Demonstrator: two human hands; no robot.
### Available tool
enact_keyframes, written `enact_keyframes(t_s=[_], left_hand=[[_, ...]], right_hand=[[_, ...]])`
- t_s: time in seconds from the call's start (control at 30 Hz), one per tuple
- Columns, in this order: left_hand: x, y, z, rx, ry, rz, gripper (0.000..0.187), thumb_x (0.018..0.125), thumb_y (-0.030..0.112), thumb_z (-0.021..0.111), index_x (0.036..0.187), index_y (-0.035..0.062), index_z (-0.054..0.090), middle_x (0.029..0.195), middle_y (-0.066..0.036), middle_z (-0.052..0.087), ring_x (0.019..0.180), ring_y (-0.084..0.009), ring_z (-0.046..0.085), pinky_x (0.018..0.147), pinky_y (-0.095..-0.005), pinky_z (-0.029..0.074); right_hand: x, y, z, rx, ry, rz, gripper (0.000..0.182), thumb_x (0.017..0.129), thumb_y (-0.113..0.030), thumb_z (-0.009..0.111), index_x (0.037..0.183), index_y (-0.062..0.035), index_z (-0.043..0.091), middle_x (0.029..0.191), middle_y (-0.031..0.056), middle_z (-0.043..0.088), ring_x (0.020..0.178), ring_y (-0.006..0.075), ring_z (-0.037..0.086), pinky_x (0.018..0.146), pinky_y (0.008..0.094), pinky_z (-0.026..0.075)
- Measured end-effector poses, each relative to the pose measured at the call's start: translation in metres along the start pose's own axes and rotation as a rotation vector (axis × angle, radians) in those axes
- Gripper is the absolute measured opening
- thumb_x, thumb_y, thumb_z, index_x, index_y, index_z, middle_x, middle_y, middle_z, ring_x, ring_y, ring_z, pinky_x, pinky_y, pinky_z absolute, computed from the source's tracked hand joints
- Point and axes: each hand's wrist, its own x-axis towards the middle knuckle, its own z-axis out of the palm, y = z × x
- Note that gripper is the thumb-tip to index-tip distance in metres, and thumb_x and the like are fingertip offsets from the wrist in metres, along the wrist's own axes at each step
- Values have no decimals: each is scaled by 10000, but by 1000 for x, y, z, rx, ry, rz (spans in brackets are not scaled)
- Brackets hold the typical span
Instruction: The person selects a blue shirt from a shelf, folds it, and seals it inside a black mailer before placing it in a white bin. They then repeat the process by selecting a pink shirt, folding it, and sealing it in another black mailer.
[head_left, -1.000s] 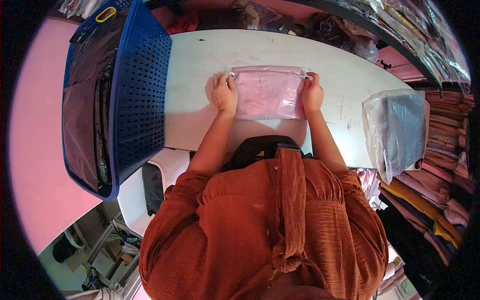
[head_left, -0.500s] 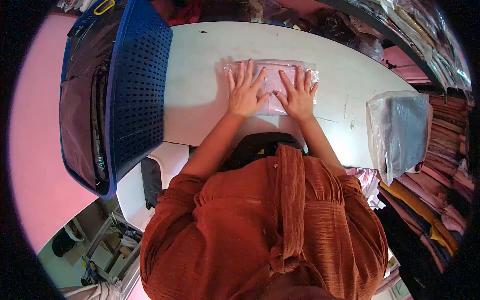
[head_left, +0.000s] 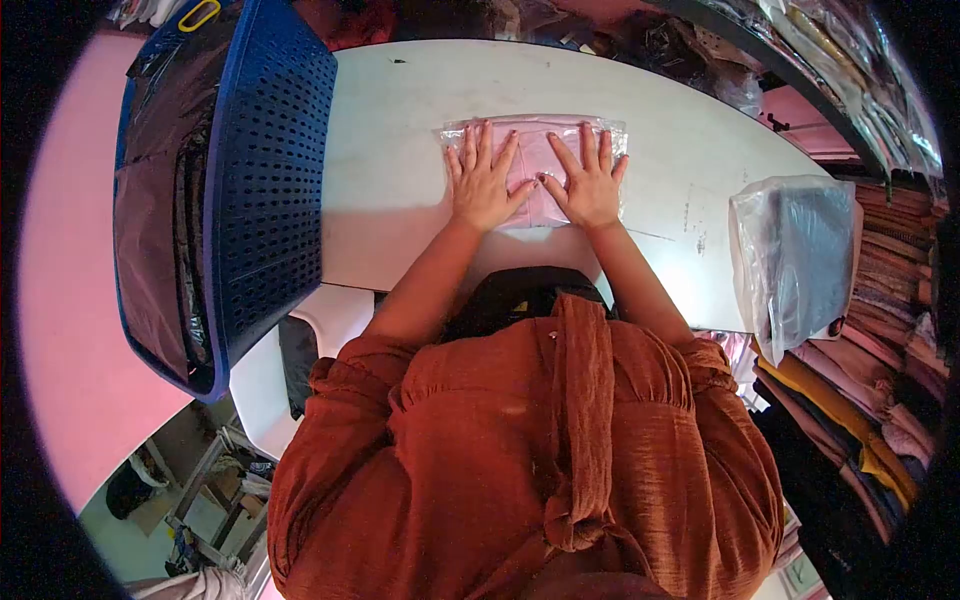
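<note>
My left hand and right hand press flat on the pink packet, fingers spread, gripping nothing. It lies on the table, between the blue basket and the grey packet.

The left hand and right hand lie palm-down, fingers spread, thumbs nearly meeting.

White table, pink wall, dark-edged shelf
</note>
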Motion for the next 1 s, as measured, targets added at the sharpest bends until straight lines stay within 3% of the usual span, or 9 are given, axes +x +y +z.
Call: enact_keyframes(t_s=[0.47,0.57,0.67,0.73,0.83,0.97,1.0], left_hand=[[0,1,1,-15,38,7,775,729,492,654,1395,197,387,1484,-165,220,1379,-398,143,1050,-641,122],[-1,-6,7,-33,93,25,748,762,465,635,1401,180,371,1496,-138,219,1389,-344,158,1053,-638,122],[4,-23,15,-166,94,-11,700,818,428,594,1409,141,352,1514,-116,200,1402,-309,153,1054,-635,117],[2,-24,9,5,76,-226,654,854,397,559,1410,126,346,1515,-95,214,1406,-269,159,1053,-640,105],[4,-24,0,-31,3,-231,635,871,391,538,1412,121,341,1512,-113,212,1406,-306,137,1050,-645,100],[-11,-15,-8,97,117,-293,635,870,392,538,1409,120,345,1514,-120,197,1404,-340,114,1051,-643,103],[-17,-12,-7,92,100,-224,638,864,397,546,1407,126,351,1511,-123,202,1402,-354,108,1056,-635,102]], right_hand=[[2,1,2,20,-31,27,627,802,-618,511,1366,-368,397,1486,120,261,1364,412,196,1005,698,149],[-1,1,3,29,-44,26,627,807,-626,497,1369,-369,391,1493,120,245,1370,412,182,1010,696,134],[2,1,2,23,-42,25,624,811,-634,482,1370,-371,388,1498,120,233,1373,411,174,1014,695,126],[-2,3,3,18,-46,23,623,814,-639,473,1371,-374,386,1499,120,228,1374,410,172,1016,694,122],[-1,1,3,40,-34,14,623,819,-643,461,1375,-374,381,1501,119,224,1376,408,166,1023,687,112],[-1,4,6,52,-75,27,610,833,-636,443,1381,-379,368,1505,119,212,1379,413,150,1025,690,93],[1,4,5,74,-96,33,599,841,-628,434,1384,-386,359,1510,118,200,1381,417,141,1019,700,80]])
